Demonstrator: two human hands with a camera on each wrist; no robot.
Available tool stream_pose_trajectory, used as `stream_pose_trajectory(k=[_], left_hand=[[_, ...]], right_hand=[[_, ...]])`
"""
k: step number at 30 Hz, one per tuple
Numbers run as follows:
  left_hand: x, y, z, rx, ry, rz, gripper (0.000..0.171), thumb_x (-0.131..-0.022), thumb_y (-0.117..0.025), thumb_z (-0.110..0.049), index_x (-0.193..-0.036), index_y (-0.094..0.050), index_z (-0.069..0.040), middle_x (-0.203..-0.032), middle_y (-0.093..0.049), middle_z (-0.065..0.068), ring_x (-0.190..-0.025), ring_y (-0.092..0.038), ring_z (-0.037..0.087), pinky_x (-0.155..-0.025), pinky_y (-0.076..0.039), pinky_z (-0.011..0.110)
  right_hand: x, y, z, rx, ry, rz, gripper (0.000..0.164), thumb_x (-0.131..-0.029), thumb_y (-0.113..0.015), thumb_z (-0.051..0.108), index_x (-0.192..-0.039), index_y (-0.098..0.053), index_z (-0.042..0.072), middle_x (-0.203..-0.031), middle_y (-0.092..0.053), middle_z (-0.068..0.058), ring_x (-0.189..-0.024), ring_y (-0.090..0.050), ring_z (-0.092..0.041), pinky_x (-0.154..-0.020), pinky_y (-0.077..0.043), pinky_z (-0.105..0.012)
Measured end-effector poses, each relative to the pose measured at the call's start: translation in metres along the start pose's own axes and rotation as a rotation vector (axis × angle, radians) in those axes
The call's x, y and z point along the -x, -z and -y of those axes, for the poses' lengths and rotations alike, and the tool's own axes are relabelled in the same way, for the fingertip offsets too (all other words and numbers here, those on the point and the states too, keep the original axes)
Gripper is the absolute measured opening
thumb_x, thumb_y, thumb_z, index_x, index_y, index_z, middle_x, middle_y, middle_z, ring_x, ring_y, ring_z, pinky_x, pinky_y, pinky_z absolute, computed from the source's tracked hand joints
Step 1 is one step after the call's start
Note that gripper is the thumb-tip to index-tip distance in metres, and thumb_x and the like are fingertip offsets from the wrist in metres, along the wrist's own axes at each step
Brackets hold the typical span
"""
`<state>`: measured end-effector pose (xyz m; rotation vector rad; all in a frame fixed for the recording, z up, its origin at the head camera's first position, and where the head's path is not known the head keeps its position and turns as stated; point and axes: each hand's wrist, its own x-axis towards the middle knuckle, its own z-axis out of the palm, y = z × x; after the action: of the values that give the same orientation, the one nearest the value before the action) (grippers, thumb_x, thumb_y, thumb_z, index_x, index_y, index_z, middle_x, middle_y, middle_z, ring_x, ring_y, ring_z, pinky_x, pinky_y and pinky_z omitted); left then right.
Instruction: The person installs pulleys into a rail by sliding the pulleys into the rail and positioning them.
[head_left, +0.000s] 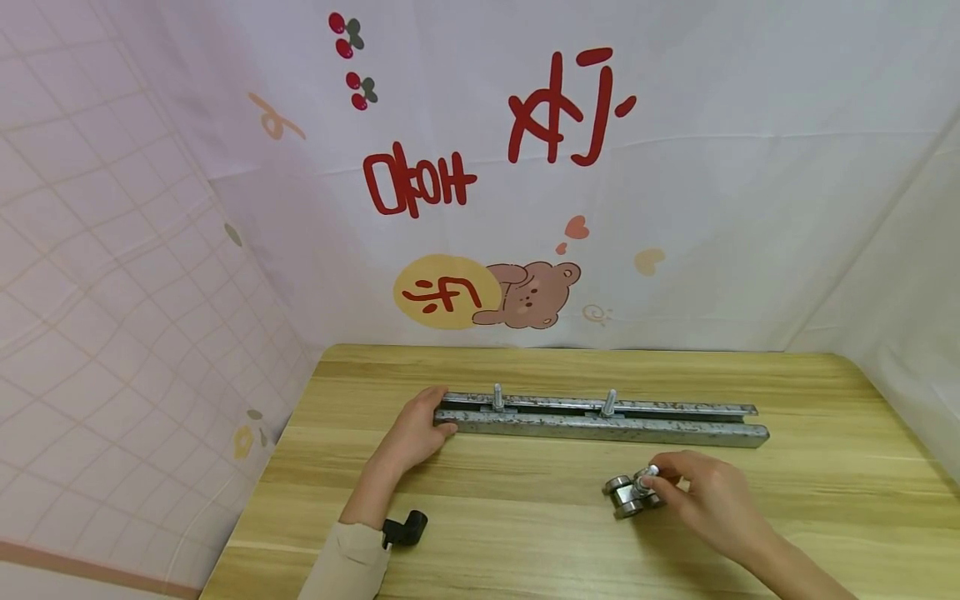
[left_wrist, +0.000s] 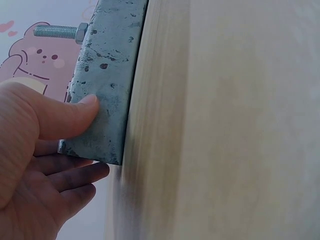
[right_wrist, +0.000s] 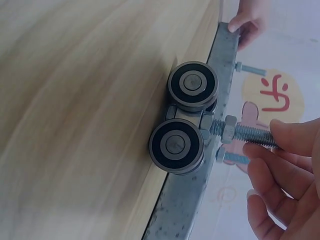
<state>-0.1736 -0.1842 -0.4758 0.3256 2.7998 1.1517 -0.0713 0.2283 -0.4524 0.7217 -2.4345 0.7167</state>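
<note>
A worn steel channel rail (head_left: 600, 430) lies lengthwise across the back of the table, its slot facing up. Two threaded bolts, the left one (head_left: 498, 397) and the right one (head_left: 609, 403), stand upright out of the slot. My left hand (head_left: 411, 432) grips the rail's left end, thumb on the front wall (left_wrist: 107, 75) in the left wrist view. In front of the rail, my right hand (head_left: 712, 500) pinches the threaded stem (right_wrist: 255, 135) of a roller trolley (head_left: 627, 497) between thumb and fingers. Its round steel wheels (right_wrist: 176, 145) show large in the right wrist view.
The wood-grain table (head_left: 510, 533) meets a white printed cloth (head_left: 712, 233) hung behind it, with more cloth on both sides. A black device (head_left: 405, 529) sits on my left wrist.
</note>
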Motion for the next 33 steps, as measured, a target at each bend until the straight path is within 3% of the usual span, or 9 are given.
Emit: stream_pose_trajectory(k=[11, 33], left_hand=[[0.001, -0.001, 0.000, 0.001, 0.012, -0.002, 0.068, -0.097, -0.076, -0.008, -0.156, -0.044, 0.004, -0.160, -0.042, 0.023, -0.147, -0.041, 0.044, -0.116, -0.041, 0.059], [0.000, -0.001, 0.000, 0.000, 0.025, 0.007, 0.069, -0.098, -0.075, -0.010, -0.157, -0.043, 0.002, -0.162, -0.040, 0.022, -0.148, -0.039, 0.043, -0.117, -0.040, 0.059]], right_hand=[[0.010, 0.016, -0.018, 0.061, -0.037, 0.004, 0.037, -0.066, -0.093, 0.000, -0.088, -0.074, 0.023, -0.076, -0.067, 0.020, -0.064, -0.052, 0.009, -0.051, -0.041, -0.012], [0.022, 0.041, -0.044, 0.135, -0.096, -0.012, 0.032, -0.065, -0.093, 0.000, -0.090, -0.078, 0.013, -0.073, -0.068, 0.018, -0.064, -0.055, 0.007, -0.054, -0.044, -0.013]])
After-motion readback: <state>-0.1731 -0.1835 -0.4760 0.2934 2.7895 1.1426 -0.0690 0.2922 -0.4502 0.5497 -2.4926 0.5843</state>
